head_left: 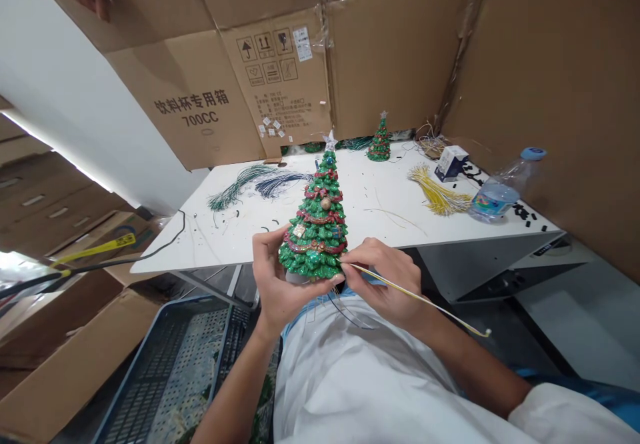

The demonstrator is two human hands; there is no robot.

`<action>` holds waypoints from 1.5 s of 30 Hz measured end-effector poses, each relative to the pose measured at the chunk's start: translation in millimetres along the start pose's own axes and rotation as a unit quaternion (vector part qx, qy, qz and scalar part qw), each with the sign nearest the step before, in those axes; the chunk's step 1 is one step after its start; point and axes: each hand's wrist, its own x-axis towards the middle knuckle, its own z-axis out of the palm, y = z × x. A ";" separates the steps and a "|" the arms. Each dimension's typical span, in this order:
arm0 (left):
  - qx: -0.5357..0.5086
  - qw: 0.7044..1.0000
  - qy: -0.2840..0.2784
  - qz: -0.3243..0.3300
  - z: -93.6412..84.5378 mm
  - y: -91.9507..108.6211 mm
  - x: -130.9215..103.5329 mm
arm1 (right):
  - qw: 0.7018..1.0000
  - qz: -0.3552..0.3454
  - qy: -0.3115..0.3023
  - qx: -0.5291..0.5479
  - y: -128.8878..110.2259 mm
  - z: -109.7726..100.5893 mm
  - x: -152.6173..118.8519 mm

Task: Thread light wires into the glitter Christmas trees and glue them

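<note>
**Tree in L hand, wire pinched in R**

Our L hand point(277, 297) has the decorated tree point(320, 231) in its grip, thumb under the base, fingers round the side, tree approx. upright in front of us, near the table's front edge. Our R hand point(387, 274) has a narrow grip, thumb + index on the yellow-white wire point(425, 299) by the tree's lower R edge; its free end trails over our R forearm. Thin loose wires point(345, 311) hang below the base.

To do this well, we'd want the L grip firm but light, b/c glitter & trim could rub off. Pinching close to the wire's near end should give better control; pushing from far back may bend it. Best to steer the loose wires clear, so nothing snags. Can't tell if the wire tip touches the base, so a quick look there helps.

Further out, on the white table point(230, 234): green bundle point(237, 187), blue bundle point(280, 184), yellow bundle point(440, 194), 2nd tree point(380, 144) at the back, bottle point(500, 194) at R.
</note>
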 end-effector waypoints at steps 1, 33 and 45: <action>0.000 1.000 -0.001 0.000 -0.1 -0.2 -0.1 | 1.000 0.006 0.003 0.007 -1.0 0.7 -0.1; -0.015 1.000 0.010 -0.012 2.9 2.1 0.0 | 1.000 0.002 0.006 0.031 1.1 3.6 -5.2; -0.015 0.999 0.003 -0.028 0.9 0.5 0.1 | 0.991 0.104 0.024 0.083 -13.7 -1.8 6.4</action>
